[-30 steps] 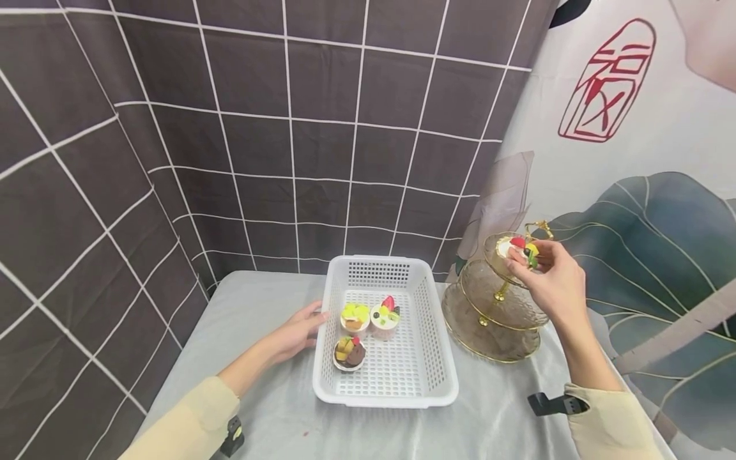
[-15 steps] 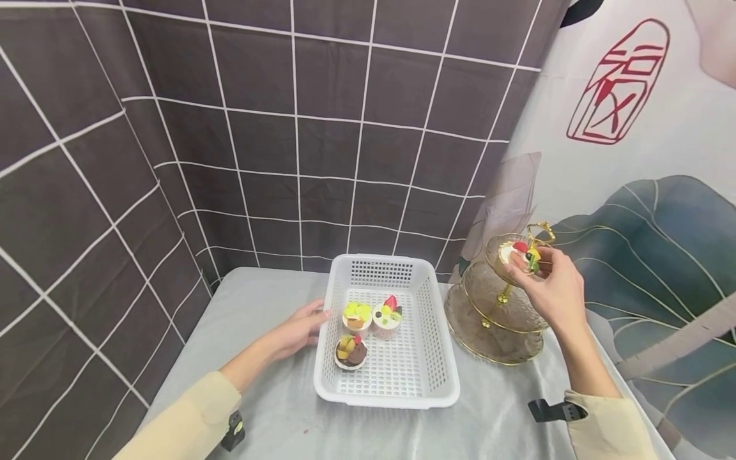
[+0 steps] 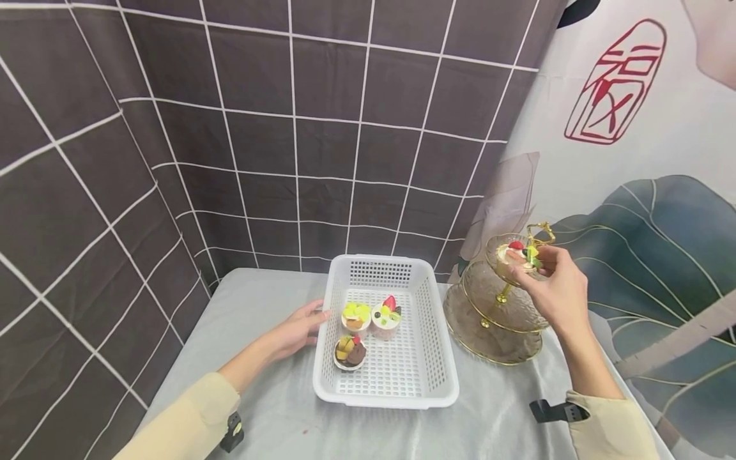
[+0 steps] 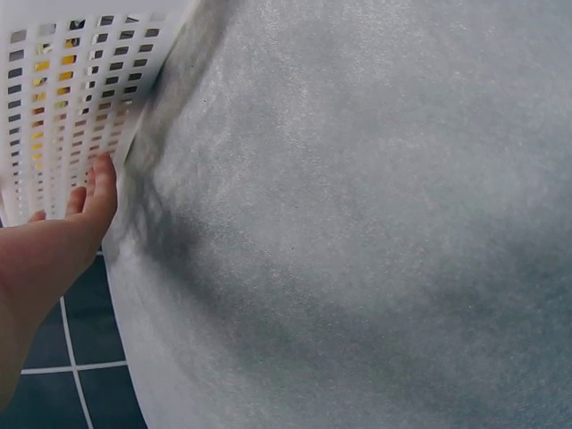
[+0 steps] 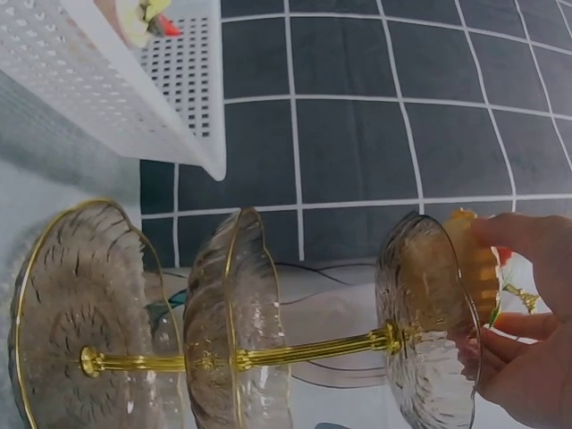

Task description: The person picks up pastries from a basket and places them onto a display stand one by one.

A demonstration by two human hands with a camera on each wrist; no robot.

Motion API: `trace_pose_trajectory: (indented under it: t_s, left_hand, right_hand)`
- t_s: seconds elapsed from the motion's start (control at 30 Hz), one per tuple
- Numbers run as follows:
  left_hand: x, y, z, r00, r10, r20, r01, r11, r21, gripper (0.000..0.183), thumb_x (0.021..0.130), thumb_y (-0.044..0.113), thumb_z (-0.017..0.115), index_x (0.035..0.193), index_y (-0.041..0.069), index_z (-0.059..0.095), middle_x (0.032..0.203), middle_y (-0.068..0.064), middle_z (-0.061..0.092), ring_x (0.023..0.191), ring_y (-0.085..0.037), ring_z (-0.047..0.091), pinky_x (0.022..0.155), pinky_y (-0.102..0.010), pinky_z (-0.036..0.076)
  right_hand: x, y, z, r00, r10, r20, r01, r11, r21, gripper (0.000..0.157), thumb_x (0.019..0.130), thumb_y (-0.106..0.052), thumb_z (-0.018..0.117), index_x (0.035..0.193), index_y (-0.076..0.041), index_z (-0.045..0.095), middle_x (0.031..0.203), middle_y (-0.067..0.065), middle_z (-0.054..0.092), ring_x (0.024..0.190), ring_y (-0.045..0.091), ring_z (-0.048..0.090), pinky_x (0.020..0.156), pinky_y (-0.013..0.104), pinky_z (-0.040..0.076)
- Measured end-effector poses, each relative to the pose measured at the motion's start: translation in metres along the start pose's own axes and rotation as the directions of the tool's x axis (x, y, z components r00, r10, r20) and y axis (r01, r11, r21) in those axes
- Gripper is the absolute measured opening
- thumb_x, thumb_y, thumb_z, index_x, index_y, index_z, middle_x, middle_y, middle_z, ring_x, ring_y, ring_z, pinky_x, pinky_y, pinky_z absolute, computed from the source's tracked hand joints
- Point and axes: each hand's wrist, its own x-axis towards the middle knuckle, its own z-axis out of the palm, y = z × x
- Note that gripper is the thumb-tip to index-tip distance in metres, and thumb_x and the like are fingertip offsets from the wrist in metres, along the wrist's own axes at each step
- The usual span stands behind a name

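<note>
My right hand (image 3: pixel 556 284) holds a fruit-topped cupcake (image 3: pixel 508 253) between thumb and fingers at the top plate of a three-tier glass cake stand (image 3: pixel 468 322). Red, yellow and green fruit sits on its white cream. In the right wrist view, the cupcake's ribbed tan side (image 5: pixel 483 273) shows just over the top plate; whether its base touches the glass I cannot tell. My left hand (image 3: pixel 298 331) touches the left side of a white perforated basket (image 3: pixel 385 401), its fingers (image 4: pixel 105 183) fairly straight against the wall.
Inside the basket sit a yellow-topped cupcake (image 3: pixel 356 315), a strawberry-topped one (image 3: pixel 386 318) and a chocolate one (image 3: pixel 349 352). A gold handle (image 3: pixel 542 232) tops the stand. The table has a grey cloth (image 3: pixel 276 396); a dark gridded curtain (image 3: pixel 322 147) hangs behind.
The right hand and cupcake stay at the stand's top plate, the cupcake tilting slightly and shifting a little. The left hand and basket hold their places; the head view shifts slightly.
</note>
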Motion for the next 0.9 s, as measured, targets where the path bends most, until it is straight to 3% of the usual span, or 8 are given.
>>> trace_pose_trajectory:
  t_s: [0.27,0.47,0.6,0.73,0.83,0.9]
  left_hand:
    - [-0.001,-0.002,0.000,1.000,0.014,0.015,-0.014,1.000,-0.009,0.065,0.114,0.028,0.048,0.167,0.002,0.020,0.160,-0.031,0.039,0.146,-0.048,0.044,0.112,-0.057,0.051]
    - [-0.003,-0.001,0.002,1.000,0.015,0.014,-0.014,1.000,-0.011,0.065,0.114,0.028,0.048,0.166,0.002,0.020,0.160,-0.031,0.038,0.147,-0.048,0.043,0.113,-0.058,0.050]
    - [-0.003,-0.001,0.003,1.000,0.015,0.016,-0.015,1.000,-0.013,0.065,0.114,0.029,0.048,0.166,0.002,0.020,0.161,-0.031,0.038,0.147,-0.048,0.043,0.112,-0.058,0.050]
    - [-0.002,0.000,0.002,1.000,0.009,0.007,-0.009,1.000,-0.015,0.064,0.114,0.028,0.046,0.166,0.003,0.020,0.162,-0.031,0.037,0.147,-0.048,0.043,0.111,-0.058,0.051]
    - [-0.003,0.000,0.003,1.000,0.002,0.001,-0.002,1.000,-0.018,0.063,0.115,0.027,0.046,0.167,0.003,0.019,0.162,-0.030,0.037,0.147,-0.048,0.042,0.111,-0.058,0.052]
    - [-0.003,0.001,0.003,1.000,0.002,0.001,-0.002,1.000,-0.023,0.063,0.115,0.027,0.046,0.167,0.004,0.019,0.162,-0.031,0.037,0.147,-0.048,0.042,0.110,-0.058,0.052]
  right_hand:
    - [-0.006,0.001,-0.002,1.000,-0.002,0.014,0.002,1.000,0.007,0.082,0.093,-0.042,0.083,0.149,0.005,0.048,0.138,0.033,0.059,0.125,0.049,0.059,0.104,0.067,0.050]
    - [-0.011,-0.005,-0.016,0.988,-0.150,-0.044,0.148,0.988,-0.046,0.084,0.086,-0.031,0.090,0.148,0.008,0.049,0.134,0.033,0.057,0.123,0.051,0.053,0.097,0.069,0.044]
    - [-0.016,-0.019,-0.020,0.960,-0.266,-0.092,0.265,0.964,-0.022,0.081,0.079,-0.018,0.095,0.145,0.005,0.054,0.133,0.029,0.058,0.123,0.049,0.054,0.096,0.063,0.044]
    - [-0.023,-0.040,-0.010,0.898,-0.421,-0.124,0.431,0.900,0.066,0.078,0.069,-0.008,0.098,0.137,0.004,0.061,0.128,0.022,0.065,0.116,0.043,0.062,0.101,0.031,0.046]
    - [-0.032,-0.054,0.007,0.858,-0.506,-0.088,0.513,0.846,0.145,0.074,0.067,-0.007,0.099,0.132,0.003,0.064,0.125,0.017,0.069,0.110,0.036,0.064,0.098,0.012,0.042]
    - [-0.039,-0.060,0.022,0.857,-0.514,-0.022,0.509,0.840,0.188,0.072,0.071,-0.010,0.098,0.133,0.002,0.064,0.126,0.015,0.070,0.112,0.033,0.064,0.101,0.016,0.045]
